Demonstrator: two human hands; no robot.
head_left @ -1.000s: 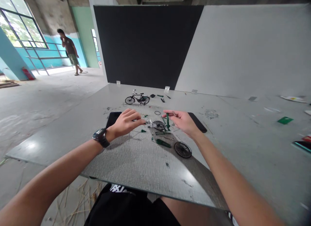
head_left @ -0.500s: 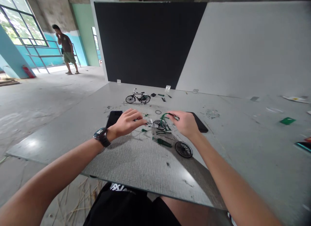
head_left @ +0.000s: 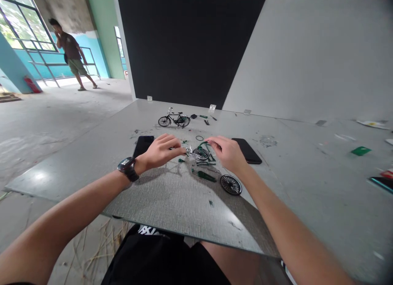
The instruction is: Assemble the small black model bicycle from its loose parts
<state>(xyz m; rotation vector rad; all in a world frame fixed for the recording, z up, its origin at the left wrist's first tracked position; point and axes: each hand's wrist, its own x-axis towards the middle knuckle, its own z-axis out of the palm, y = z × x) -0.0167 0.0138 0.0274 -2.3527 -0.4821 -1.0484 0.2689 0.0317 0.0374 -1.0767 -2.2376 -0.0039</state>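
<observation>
My left hand (head_left: pixel 166 151) is closed in a pinch at the end of a silver metal model-bicycle part (head_left: pixel 190 153); its exact shape is hard to make out. Opposite it, my right hand (head_left: pixel 226 152) pinches a thin green curved mudguard (head_left: pixel 202 144). Between the hands, a small black spoked wheel (head_left: pixel 201 154) sits close behind the silver part, under the mudguard; whether they touch I cannot tell. Several green pieces lie just below, among them a long dark green part (head_left: pixel 206 176). A loose spoked wheel (head_left: pixel 231 185) lies nearer to me.
Further back on the glossy table (head_left: pixel 147 207) stands a black model bicycle (head_left: pixel 174 120), with small dark parts to its right. A thin black ring (head_left: pixel 199 138) lies beyond my hands. Two black phone-like slabs (head_left: pixel 143 145) flank them. A person (head_left: pixel 72 52) is in the background.
My right hand has come slightly left with the green mudguard, closer to the wheel. The left hand has barely moved. The view has tilted down a little, and the background person has shifted stance.
</observation>
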